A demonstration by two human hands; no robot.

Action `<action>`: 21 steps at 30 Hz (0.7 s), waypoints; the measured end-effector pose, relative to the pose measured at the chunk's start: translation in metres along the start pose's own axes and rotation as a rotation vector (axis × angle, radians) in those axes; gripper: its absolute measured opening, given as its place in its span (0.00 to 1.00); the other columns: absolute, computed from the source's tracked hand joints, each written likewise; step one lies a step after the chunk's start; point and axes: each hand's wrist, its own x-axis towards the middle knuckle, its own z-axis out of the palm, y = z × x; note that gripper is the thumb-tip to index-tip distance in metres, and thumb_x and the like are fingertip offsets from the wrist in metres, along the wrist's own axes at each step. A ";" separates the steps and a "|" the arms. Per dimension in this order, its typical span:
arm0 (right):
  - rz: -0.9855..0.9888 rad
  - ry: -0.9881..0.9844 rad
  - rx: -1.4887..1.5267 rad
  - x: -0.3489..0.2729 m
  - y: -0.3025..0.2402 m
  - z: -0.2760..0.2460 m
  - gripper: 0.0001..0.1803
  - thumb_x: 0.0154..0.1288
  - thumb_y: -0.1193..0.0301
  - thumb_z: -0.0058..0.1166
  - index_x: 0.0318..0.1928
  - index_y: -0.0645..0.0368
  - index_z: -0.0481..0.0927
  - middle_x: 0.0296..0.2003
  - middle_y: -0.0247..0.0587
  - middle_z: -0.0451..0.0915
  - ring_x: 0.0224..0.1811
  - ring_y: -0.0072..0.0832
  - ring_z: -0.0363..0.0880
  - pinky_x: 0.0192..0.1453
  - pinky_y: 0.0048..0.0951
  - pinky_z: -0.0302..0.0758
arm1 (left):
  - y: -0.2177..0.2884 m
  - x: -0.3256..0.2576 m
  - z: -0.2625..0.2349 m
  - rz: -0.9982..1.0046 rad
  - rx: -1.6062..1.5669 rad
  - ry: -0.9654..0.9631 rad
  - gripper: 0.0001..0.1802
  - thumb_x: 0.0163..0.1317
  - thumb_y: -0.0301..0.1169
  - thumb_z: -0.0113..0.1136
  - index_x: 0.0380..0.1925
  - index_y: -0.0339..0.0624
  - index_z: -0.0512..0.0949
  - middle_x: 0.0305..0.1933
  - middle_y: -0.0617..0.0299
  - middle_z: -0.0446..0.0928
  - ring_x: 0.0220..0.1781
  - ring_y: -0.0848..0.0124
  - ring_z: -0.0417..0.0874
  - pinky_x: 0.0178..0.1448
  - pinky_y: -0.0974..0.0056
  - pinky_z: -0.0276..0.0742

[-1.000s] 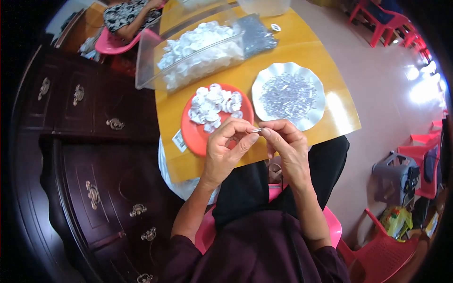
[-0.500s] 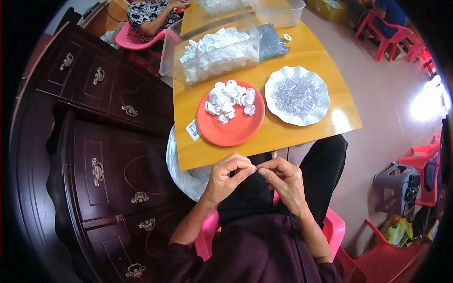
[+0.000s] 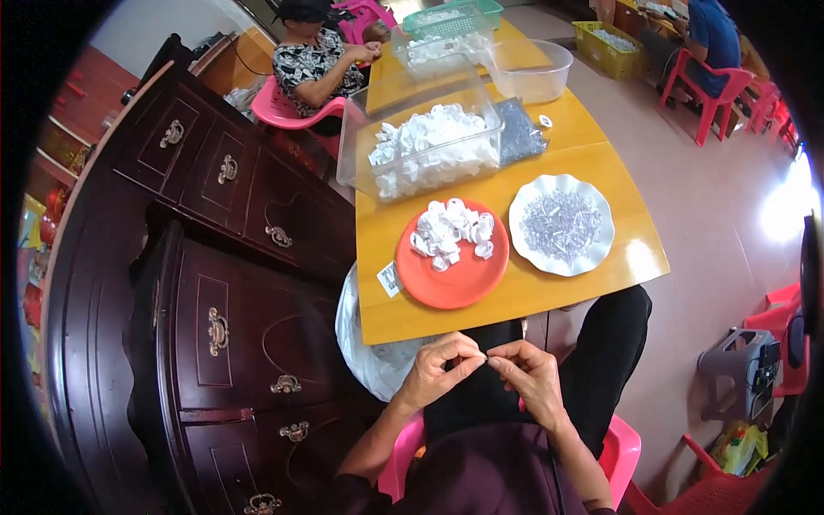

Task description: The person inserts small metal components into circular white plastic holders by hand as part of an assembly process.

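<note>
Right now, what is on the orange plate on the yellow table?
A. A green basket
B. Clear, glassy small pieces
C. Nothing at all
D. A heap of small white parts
D: the orange plate carries a heap of small white parts, while the clear glassy pieces lie on the white scalloped plate beside it.

A yellow table (image 3: 515, 296) carries an orange plate (image 3: 451, 279), a white scalloped dish (image 3: 601, 249) and clear tubs (image 3: 429, 142).

Beyond the two hands (image 3: 485, 373): one red plate (image 3: 452, 275), one white plate (image 3: 561, 225), two clear tubs (image 3: 421, 142).
</note>
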 end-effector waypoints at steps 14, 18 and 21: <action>0.082 0.213 0.167 0.059 0.015 -0.037 0.09 0.68 0.69 0.61 0.41 0.63 0.82 0.28 0.27 0.79 0.27 0.12 0.73 0.29 0.16 0.71 | -0.013 0.094 -0.038 0.027 0.355 0.157 0.04 0.60 0.22 0.65 0.35 0.35 0.81 0.34 0.60 0.79 0.33 0.71 0.80 0.36 0.67 0.75; 0.131 0.250 0.232 0.066 0.021 -0.044 0.09 0.68 0.68 0.61 0.42 0.62 0.82 0.30 0.27 0.80 0.26 0.11 0.72 0.29 0.15 0.70 | -0.032 0.118 -0.031 0.107 0.604 0.199 0.08 0.58 0.23 0.66 0.37 0.36 0.81 0.35 0.57 0.78 0.36 0.61 0.81 0.39 0.61 0.77; 0.140 0.243 0.243 0.065 0.019 -0.045 0.09 0.68 0.68 0.61 0.42 0.61 0.82 0.31 0.27 0.81 0.26 0.11 0.71 0.29 0.15 0.70 | -0.040 0.130 -0.022 0.199 0.704 0.189 0.09 0.57 0.23 0.66 0.39 0.37 0.81 0.35 0.57 0.77 0.38 0.59 0.80 0.41 0.58 0.77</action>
